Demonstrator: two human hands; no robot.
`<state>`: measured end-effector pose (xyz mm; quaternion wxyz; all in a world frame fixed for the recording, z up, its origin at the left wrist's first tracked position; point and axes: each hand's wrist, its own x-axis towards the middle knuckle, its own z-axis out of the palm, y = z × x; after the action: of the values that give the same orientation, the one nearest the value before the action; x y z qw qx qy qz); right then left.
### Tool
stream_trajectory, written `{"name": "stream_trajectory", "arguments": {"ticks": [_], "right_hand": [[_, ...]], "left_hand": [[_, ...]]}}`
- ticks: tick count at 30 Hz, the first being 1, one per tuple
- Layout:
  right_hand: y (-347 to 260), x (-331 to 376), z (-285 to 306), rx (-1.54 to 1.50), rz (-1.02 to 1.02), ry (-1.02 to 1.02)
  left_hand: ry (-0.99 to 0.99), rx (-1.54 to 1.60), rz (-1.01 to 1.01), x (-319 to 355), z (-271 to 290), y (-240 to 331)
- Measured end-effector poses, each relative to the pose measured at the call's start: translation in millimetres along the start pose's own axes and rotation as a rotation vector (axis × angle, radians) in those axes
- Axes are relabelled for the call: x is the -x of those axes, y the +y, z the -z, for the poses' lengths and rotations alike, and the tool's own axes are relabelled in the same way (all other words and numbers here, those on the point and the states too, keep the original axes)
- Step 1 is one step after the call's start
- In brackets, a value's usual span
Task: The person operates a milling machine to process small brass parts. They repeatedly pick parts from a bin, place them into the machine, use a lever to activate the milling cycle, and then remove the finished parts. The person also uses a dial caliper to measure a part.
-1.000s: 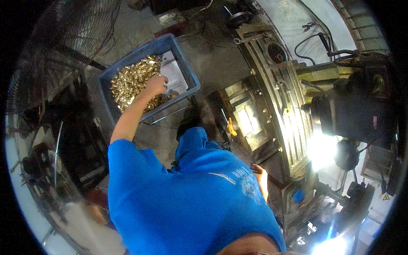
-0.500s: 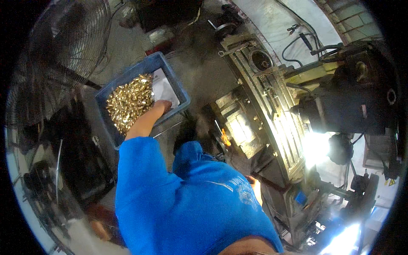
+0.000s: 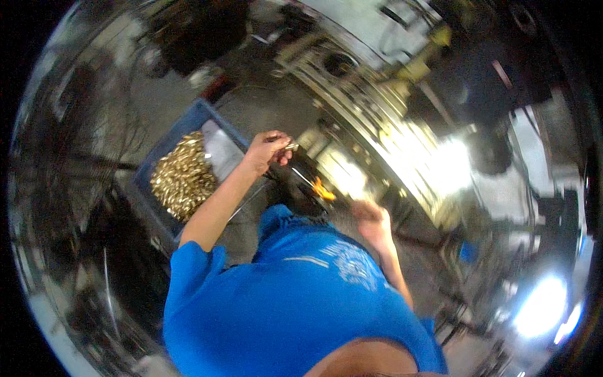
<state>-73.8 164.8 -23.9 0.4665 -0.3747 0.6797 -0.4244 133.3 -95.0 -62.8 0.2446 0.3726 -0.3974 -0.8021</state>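
Note:
My left hand (image 3: 269, 152) is out past the right side of a blue plastic bin (image 3: 227, 130), its fingers pinched on a small brass fitting (image 3: 292, 146). Inside the bin lies a heap of similar brass fittings (image 3: 182, 176), with a white sheet of paper (image 3: 221, 152) beside them. Over on the right, my right hand (image 3: 372, 223) is raised near the front of a metal machine; motion smears its fingers, and whatever it might hold cannot be made out. Between the hands, closer to the right one, is an orange-handled tool (image 3: 323, 190).
The machine's long slotted table (image 3: 383, 129) runs diagonally ahead and to the right, with a bright lamp (image 3: 453, 163) shining on it. Dark equipment (image 3: 198, 31) stands at the far left. A small blue object (image 3: 468, 251) sits at the lower right.
My left hand has come out of the bin and moved right with a brass fitting in its fingers. My right hand has risen from beside my body toward the machine. The view has shifted.

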Motion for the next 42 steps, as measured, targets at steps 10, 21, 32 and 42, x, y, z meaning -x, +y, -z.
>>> {"name": "stream_trajectory", "arguments": {"ticks": [10, 21, 32, 42], "right_hand": [[5, -27, -11, 0.302, 0.606, 0.298], [32, -23, 6, -0.868, 0.331, -0.061], [48, -30, -2, -0.893, 0.539, 0.165], [31, -8, 13, -0.878, 0.378, 0.299]], "left_hand": [[-0.385, 0.209, 0.204, 10, -143, -56], [-0.35, -0.929, -0.632, 20, -167, -43], [-0.255, -0.926, -0.678, 16, -184, -58], [-0.452, -0.965, -0.738, 8, -185, -70]]}}
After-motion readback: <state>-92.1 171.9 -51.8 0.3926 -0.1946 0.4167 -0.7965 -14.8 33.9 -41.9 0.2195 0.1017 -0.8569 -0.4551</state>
